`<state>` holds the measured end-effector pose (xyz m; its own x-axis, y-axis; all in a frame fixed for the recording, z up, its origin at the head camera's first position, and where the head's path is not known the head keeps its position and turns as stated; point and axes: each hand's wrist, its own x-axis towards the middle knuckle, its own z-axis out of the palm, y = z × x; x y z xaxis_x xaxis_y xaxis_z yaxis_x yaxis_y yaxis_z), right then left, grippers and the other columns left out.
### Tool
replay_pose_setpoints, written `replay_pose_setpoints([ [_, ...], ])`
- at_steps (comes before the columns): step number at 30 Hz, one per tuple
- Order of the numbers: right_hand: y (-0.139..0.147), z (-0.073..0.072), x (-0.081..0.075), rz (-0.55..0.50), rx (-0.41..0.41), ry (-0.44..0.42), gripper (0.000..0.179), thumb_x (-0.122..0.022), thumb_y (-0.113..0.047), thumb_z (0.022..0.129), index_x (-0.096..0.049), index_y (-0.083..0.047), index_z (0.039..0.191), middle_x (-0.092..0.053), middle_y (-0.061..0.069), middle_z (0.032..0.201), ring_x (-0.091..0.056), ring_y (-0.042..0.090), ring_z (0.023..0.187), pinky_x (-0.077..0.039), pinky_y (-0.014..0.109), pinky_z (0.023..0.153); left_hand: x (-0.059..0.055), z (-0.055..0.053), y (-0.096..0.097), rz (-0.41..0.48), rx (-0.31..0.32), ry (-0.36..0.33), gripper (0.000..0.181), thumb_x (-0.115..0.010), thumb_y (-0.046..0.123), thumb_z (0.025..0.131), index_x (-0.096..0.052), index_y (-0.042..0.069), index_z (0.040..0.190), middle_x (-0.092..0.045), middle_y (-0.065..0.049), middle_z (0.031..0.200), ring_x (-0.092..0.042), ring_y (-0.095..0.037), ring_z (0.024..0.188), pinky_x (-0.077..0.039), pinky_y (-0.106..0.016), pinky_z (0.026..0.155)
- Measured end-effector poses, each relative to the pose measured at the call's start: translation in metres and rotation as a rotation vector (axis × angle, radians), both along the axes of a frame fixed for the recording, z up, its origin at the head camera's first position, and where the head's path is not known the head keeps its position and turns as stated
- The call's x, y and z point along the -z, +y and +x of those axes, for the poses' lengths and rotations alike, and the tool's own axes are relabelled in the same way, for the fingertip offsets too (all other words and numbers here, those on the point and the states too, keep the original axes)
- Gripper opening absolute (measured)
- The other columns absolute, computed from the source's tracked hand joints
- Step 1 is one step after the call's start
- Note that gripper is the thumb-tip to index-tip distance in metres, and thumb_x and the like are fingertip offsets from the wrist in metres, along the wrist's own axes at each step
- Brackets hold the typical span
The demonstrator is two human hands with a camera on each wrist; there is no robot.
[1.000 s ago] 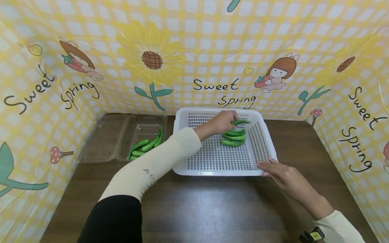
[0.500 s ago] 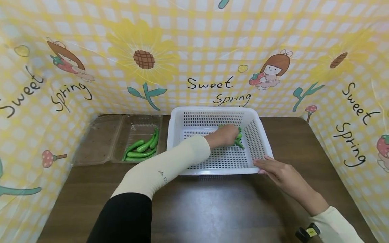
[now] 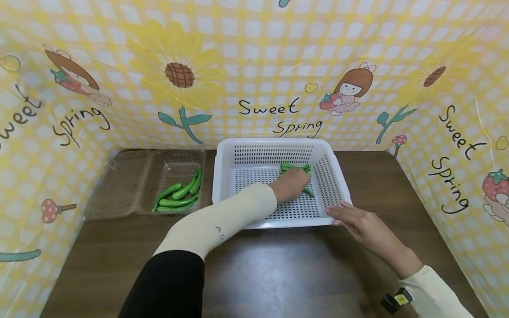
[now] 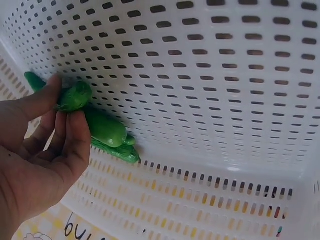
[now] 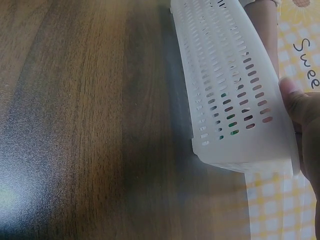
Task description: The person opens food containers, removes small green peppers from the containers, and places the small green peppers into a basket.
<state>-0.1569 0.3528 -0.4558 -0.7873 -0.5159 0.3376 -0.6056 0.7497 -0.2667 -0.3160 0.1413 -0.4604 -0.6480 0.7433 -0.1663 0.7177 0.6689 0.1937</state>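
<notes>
Here, checked cloth (image 3: 254, 57) walls the brown surface (image 3: 254, 274); left hand (image 3: 293, 184) pinches a green pepper (image 4: 75, 96), right hand (image 3: 363, 226) grips basket (image 3: 296, 222) near-right.

On the worktop (image 3: 254, 274), a box (image 3: 179, 165) holding peppers (image 3: 178, 202) lies left of a basket (image 3: 274, 141) with other peppers (image 4: 107, 130) in it; a cloth (image 3: 254, 70) hangs behind both.

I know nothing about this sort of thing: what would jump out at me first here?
First, the bright yellow-checked cloth with sunflowers and "Sweet Spring" lettering, standing behind and on both sides of the table. Next, the white basket, where the left hand pinches one long green vegetable above others and the right hand grips the near right corner. More lie in the open clear box to the left.
</notes>
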Motion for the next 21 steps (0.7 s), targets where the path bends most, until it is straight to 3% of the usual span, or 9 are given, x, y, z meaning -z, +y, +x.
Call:
replay_pose_setpoints([
  [7,-0.007,-0.002,-0.001,-0.014,-0.011,-0.004,0.044,-0.08,-0.004,0.083,-0.074,-0.011,0.127,-0.074,0.002,0.127,-0.067,0.039,0.121,-0.029,0.009,0.116,0.0,-0.003,-0.01,0.06,-0.011,-0.01,0.011,-0.063,0.004,0.097,-0.069,0.013,0.1,-0.066,-0.001,0.093,-0.056,-0.012,0.079,-0.051,-0.023,0.069],
  [10,-0.008,-0.002,-0.003,-0.011,-0.007,-0.003,0.044,-0.08,-0.004,0.083,-0.074,-0.012,0.126,-0.075,0.002,0.126,-0.067,0.039,0.121,-0.028,0.008,0.116,-0.014,-0.002,-0.019,0.113,-0.008,-0.013,0.009,-0.06,0.006,0.098,-0.069,0.01,0.099,-0.067,-0.003,0.092,-0.057,-0.014,0.079,-0.052,-0.023,0.067],
  [13,-0.007,-0.001,-0.005,-0.006,0.008,0.006,0.045,-0.081,-0.004,0.082,-0.074,-0.013,0.126,-0.075,0.001,0.126,-0.067,0.039,0.121,-0.026,0.006,0.115,-0.04,-0.001,-0.035,0.116,-0.021,0.015,0.014,-0.061,0.003,0.096,-0.068,0.007,0.108,-0.067,-0.004,0.098,-0.061,-0.016,0.086,-0.056,-0.025,0.073],
  [16,-0.006,0.001,-0.008,-0.003,0.024,0.014,0.047,-0.082,-0.003,0.08,-0.075,-0.015,0.126,-0.075,0.0,0.125,-0.067,0.039,0.12,-0.024,0.004,0.114,-0.066,-0.002,-0.063,0.107,-0.072,0.077,0.034,-0.061,-0.006,0.092,-0.064,0.006,0.124,-0.067,-0.007,0.108,-0.063,-0.019,0.097,-0.058,-0.028,0.081],
  [18,-0.006,0.003,-0.008,-0.005,0.027,0.014,0.048,-0.082,-0.003,0.08,-0.075,-0.015,0.126,-0.075,0.0,0.125,-0.068,0.039,0.119,-0.023,0.003,0.114,-0.08,-0.002,-0.091,0.12,-0.125,0.112,0.037,-0.056,-0.01,0.092,-0.063,0.004,0.125,-0.067,-0.01,0.109,-0.064,-0.022,0.098,-0.059,-0.03,0.079],
  [21,-0.007,0.006,-0.006,-0.01,0.034,0.013,0.048,-0.082,-0.005,0.081,-0.074,-0.017,0.127,-0.075,0.0,0.125,-0.068,0.039,0.119,-0.023,0.002,0.112,-0.089,-0.001,-0.142,0.149,-0.2,0.185,0.037,-0.052,-0.014,0.091,-0.064,0.0,0.123,-0.067,-0.014,0.105,-0.064,-0.027,0.094,-0.059,-0.033,0.071],
])
